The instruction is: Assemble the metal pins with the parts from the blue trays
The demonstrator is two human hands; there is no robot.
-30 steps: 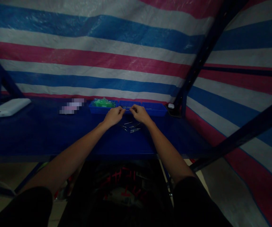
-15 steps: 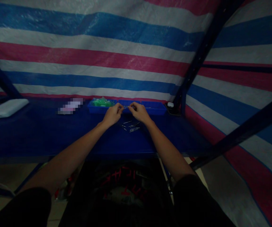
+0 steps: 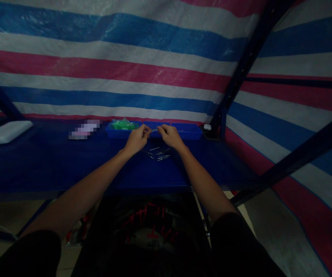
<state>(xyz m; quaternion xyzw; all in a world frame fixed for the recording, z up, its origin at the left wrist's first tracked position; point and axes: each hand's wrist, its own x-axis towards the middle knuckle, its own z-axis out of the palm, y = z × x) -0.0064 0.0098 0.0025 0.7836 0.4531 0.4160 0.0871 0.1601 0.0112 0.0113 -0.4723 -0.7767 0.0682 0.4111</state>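
Hands: The left hand (image 3: 137, 138) and right hand (image 3: 170, 137) meet nearly tip to tip above the far part of the counter (image 3: 53, 163), each closed to a fine pinch, thumb against fingers, on a thin piece.
Thin piece (image 3: 154, 130): It runs as a pale line across the narrow gap between the two sets of fingertips, in front of the tray; one length or two ends meeting, the view is too dark to tell.
Pale line past the right hand: A slim streak shows just right of the knuckles; whether it is held or lies in the tray cannot be told.
Loose pieces (image 3: 162, 156): Several slender, shiny pieces lie scattered on the counter, on the near side of the hands and between the forearms.
Since a second ago: Both pinches hold almost the same pose, and the loose pieces keep their arrangement; the whole view has slipped slightly, setting the counter's items a touch farther left.
Tray (image 3: 191, 132): Blue and low, it sits at the counter's far side, with green items in clear plastic (image 3: 123, 124) at its left end.
Far left: A white device (image 3: 8, 132) rests on the counter.
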